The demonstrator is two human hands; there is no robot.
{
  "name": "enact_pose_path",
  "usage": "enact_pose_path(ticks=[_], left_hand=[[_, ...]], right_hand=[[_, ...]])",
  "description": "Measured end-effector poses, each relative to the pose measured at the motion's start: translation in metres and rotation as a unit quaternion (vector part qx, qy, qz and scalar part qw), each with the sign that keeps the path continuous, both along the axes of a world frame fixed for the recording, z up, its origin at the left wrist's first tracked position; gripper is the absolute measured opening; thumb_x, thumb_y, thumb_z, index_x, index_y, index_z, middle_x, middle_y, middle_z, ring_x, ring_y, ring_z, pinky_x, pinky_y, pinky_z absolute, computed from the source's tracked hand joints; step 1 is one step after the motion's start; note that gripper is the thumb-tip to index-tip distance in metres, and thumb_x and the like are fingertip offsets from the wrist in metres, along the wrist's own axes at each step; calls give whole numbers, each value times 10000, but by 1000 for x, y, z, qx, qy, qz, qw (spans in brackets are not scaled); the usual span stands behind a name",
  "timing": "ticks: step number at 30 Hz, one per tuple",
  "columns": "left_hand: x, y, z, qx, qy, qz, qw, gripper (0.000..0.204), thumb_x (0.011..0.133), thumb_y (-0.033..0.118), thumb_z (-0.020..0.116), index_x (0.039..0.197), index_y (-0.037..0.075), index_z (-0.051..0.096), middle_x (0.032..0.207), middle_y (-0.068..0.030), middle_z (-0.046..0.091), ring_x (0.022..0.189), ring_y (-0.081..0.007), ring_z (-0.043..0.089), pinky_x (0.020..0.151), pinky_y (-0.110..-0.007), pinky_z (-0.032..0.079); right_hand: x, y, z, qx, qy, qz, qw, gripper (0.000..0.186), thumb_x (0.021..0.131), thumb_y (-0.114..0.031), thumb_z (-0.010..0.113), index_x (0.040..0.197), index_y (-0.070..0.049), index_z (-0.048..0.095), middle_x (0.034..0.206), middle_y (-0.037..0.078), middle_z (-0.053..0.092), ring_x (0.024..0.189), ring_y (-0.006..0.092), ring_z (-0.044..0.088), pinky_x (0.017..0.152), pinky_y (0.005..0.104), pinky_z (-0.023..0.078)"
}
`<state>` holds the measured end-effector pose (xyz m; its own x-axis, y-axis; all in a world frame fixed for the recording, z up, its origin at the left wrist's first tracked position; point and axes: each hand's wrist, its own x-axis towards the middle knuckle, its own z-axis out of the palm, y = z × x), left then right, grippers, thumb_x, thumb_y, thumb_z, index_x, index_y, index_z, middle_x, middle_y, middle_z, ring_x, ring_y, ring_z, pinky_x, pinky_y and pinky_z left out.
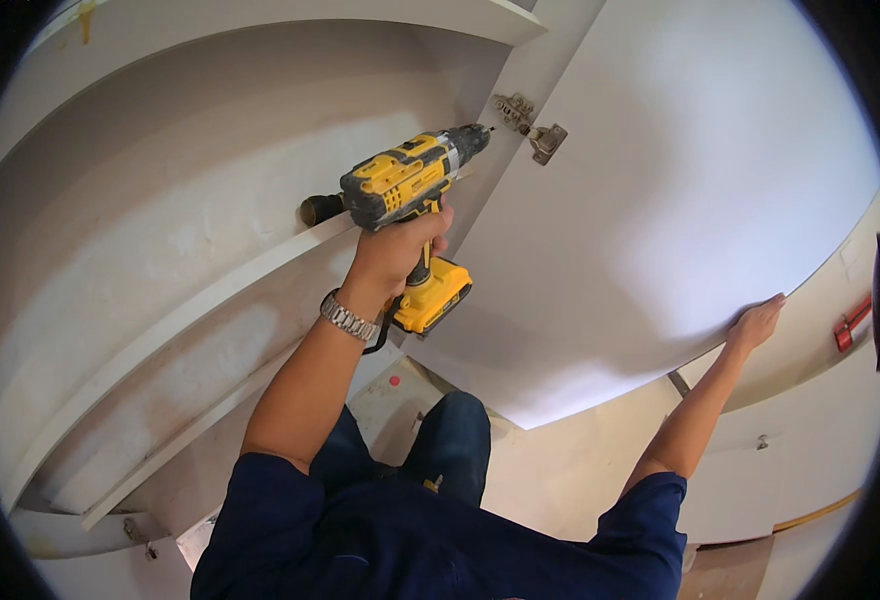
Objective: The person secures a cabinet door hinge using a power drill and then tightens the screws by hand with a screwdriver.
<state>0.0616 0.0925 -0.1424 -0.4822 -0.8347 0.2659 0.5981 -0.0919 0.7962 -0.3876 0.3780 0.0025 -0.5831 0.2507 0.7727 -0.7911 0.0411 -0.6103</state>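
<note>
as the left hand (400,248) grips it, the drill's body (400,180) sits above.

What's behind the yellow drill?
Behind the drill show a white shelf, a pale back panel and a black cylindrical object; what the drill and left hand cover cannot be seen.

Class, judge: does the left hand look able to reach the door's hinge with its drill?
Probably yes: the left hand holds the drill, its bit close to the hinge, with nothing visible between them.
</note>
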Motion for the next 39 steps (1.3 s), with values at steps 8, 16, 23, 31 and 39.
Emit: enact_pose_path(ticks=[8, 16, 23, 31, 39], left_hand=[[-19, -14, 17, -6, 1, 9, 1000, 174, 816, 89, 706, 969, 48, 633, 785, -16, 612, 636, -111, 571, 582, -257, 467], [-25, -20, 16, 1, -19, 10, 1000, 179, 802, 86, 718, 958, 57, 634, 778, -16, 606, 625, -110, 569, 576, -268, 478], [-25, -19, 22, 3, -42, 12, 999, 188, 802, 88, 720, 965, 51, 635, 793, -17, 607, 631, -116, 569, 577, -267, 480], [-27, -20, 32, -73, -148, 58, 985, 159, 808, 86, 688, 951, 47, 631, 798, 6, 601, 617, -92, 529, 559, -242, 452], [-26, -26, 27, -70, -132, 57, 987, 150, 784, 35, 635, 932, 43, 620, 757, 4, 583, 589, -96, 534, 542, -242, 446]], right_hand=[[8, -1, 0, 16, -3, -11, 1000, 666, 1028, -477, 337, 1349, 93, 464, 1417, 225, 468, 1335, 322, 430, 1121, 361, 317], [5, 0, -2, 11, -6, -11, 1000, 659, 1022, -478, 357, 1352, 82, 468, 1406, 214, 484, 1311, 310, 455, 1099, 361, 343], [10, -2, -1, 3, -3, 5, 1000, 667, 1013, -494, 365, 1352, 69, 476, 1397, 198, 499, 1296, 310, 469, 1084, 362, 363], [11, -3, -2, -6, -28, -3, 1000, 682, 1010, -505, 378, 1335, 84, 488, 1366, 191, 527, 1240, 294, 501, 1047, 359, 382], [15, -13, -1, -18, -39, -6, 999, 686, 1007, -503, 384, 1351, 84, 470, 1392, 207, 503, 1277, 302, 481, 1075, 351, 353]])
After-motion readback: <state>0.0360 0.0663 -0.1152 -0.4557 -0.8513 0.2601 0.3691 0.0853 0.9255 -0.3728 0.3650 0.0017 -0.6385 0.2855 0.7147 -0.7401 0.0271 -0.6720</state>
